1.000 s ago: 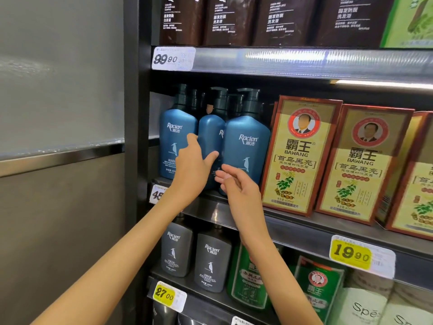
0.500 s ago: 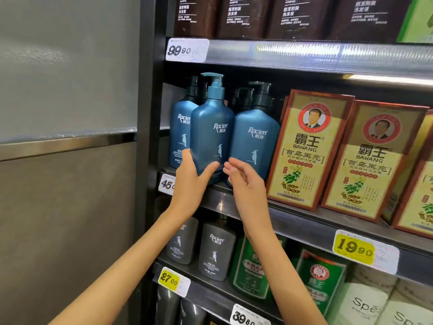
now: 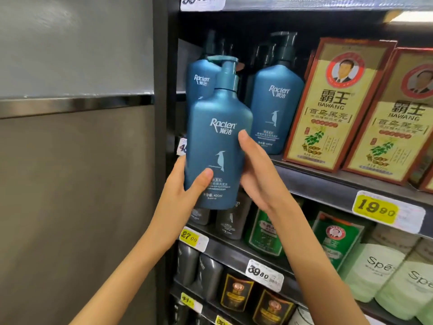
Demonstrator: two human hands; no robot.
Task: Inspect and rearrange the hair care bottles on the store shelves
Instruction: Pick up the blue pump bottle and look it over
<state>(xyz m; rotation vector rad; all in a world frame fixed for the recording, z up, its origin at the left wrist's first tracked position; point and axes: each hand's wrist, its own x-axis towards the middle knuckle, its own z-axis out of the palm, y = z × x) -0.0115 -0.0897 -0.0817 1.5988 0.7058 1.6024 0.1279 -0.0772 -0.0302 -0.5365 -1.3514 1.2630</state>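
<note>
A blue Raclen pump bottle (image 3: pixel 218 141) is held upright in front of the shelf, clear of the shelf board, label toward me. My left hand (image 3: pixel 185 193) grips its lower left side, thumb across the front. My right hand (image 3: pixel 255 170) holds its right side, thumb on the label face. Two more blue Raclen bottles stand on the shelf behind: one (image 3: pixel 201 78) at the left, partly hidden, and one (image 3: pixel 276 106) at the right.
Yellow and red Bawang boxes (image 3: pixel 332 106) fill the same shelf (image 3: pixel 328 181) to the right. Grey Raclen bottles (image 3: pixel 227 221), green bottles and pale Spe packs sit on lower shelves. A dark upright post (image 3: pixel 164 113) and a grey wall panel bound the left.
The middle blue bottle has come off the shelf, out toward me and slightly down, with both hands now holding it. The view has moved closer to the shelf.
</note>
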